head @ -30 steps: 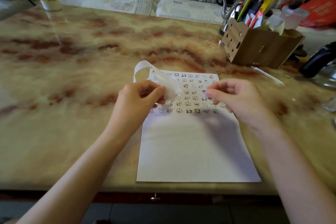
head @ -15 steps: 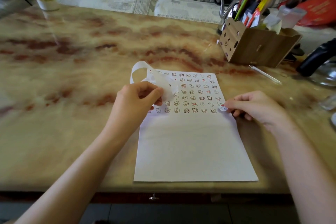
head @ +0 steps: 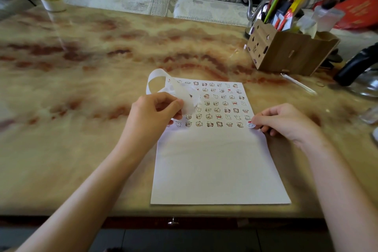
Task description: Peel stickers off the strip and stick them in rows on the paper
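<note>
Right hand [head: 286, 121], fingers curled, presses a round sticker [head: 251, 124] onto the right end of the nearest row on the paper [head: 218, 170]. Left hand [head: 152, 115] pinches the curling white strip [head: 176, 92] over the sheet's far left corner. Rows of stickers fill the paper's far half; it lies on the marbled table [head: 81, 88]. Far right stands a wooden pen box [head: 290, 53].

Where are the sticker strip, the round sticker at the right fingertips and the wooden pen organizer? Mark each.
sticker strip [head: 185, 97]: head view, the translucent band's lower stretch.
round sticker [head: 251, 124]: head view, its printed face.
wooden pen organizer [head: 290, 55]: head view, its front wall.
</note>
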Demonstrator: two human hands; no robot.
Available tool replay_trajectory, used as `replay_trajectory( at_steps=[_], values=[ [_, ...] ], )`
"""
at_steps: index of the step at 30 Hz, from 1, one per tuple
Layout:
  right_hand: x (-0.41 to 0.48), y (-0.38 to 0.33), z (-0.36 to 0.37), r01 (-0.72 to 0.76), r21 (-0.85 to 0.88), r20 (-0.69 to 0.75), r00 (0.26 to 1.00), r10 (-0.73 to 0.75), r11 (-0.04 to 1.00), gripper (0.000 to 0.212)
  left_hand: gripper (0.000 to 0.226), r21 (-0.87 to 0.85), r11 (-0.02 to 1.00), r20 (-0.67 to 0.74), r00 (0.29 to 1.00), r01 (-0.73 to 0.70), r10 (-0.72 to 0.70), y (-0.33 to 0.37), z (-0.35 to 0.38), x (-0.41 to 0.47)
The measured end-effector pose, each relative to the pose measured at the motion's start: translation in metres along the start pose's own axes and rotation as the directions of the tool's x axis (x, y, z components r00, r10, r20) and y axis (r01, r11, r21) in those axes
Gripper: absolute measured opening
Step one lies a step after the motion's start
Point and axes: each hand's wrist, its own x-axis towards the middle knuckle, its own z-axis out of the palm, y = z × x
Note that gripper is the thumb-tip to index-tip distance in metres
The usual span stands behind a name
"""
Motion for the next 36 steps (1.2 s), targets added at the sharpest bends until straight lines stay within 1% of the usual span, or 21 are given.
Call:
replay_trajectory(
  at_steps=[10,14,21,34,36],
  values=[
    [0.0002,-0.001,0.004,0.004,-0.027,-0.024,1.0,-0.005,1.0,0.003,0.017,0.008,1.0,-0.007,1.0,0.001,-0.001,-0.0007,-0.0007,0.0006],
    [-0.0006,-0.0009,0.006,0.006,-0.044,-0.046,0.999,-0.008,0.999,0.007,0.017,0.002,1.0,-0.004,1.0,0.006,-0.006,-0.0014,-0.0011,0.001],
    [-0.0002,0.0018,0.0082,0.035,-0.063,-0.063,0.997,-0.038,0.997,0.006,0.016,-0.007,1.0,-0.004,1.0,0.003,-0.003,-0.0021,-0.001,0.0015],
    [0.0032,0.0064,0.0062,0.053,-0.077,-0.022,0.998,-0.055,0.996,0.017,0.016,-0.012,1.0,-0.008,1.0,-0.007,0.006,-0.0023,-0.0008,0.0015],
    [0.0037,0.0072,0.0053,0.048,-0.077,-0.033,0.998,-0.051,0.996,0.021,0.016,-0.012,1.0,-0.01,1.0,-0.005,0.005,-0.0022,-0.001,0.0015]
  ],
)
